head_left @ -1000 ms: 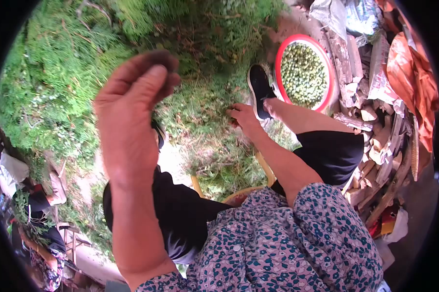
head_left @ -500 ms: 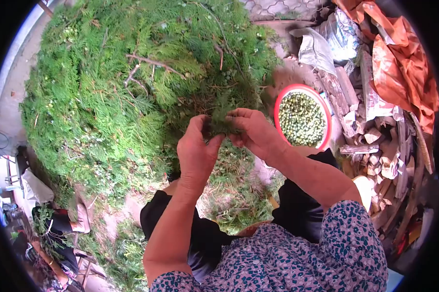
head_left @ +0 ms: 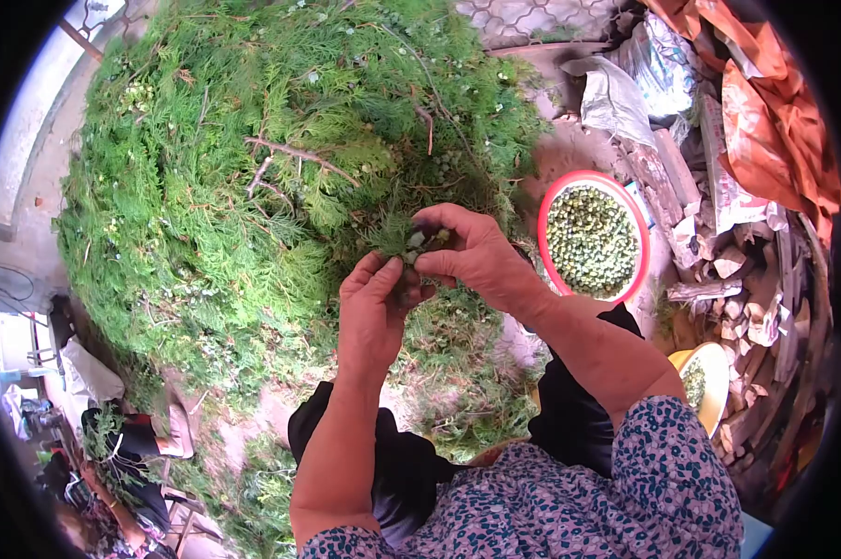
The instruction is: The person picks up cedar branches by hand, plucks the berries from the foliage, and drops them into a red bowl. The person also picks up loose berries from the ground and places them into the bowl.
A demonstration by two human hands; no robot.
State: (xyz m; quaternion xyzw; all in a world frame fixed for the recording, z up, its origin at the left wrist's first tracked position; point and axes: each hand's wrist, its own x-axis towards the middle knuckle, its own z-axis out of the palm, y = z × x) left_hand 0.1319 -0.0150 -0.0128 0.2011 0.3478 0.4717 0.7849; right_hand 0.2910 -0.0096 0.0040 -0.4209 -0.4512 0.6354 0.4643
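Between my two hands, above a big pile of cut evergreen branches, is a small evergreen sprig with a feathery tip. My left hand pinches the sprig between thumb and fingers, from below. Small round green cones show at the fingers of my right hand, which is closed around them with the thumb pressed underneath. The fingertips of both hands nearly meet, and the exact grip on the sprig's stem is partly hidden.
To the right stands a red-rimmed basin holding many green cones. A yellow basin sits by my right elbow. Split firewood, sacks and an orange tarp line the right side. Another person's foot shows at lower left.
My hands have turned so that cones now show at the right fingers. The view has shifted slightly, and more of the yellow basin appears.
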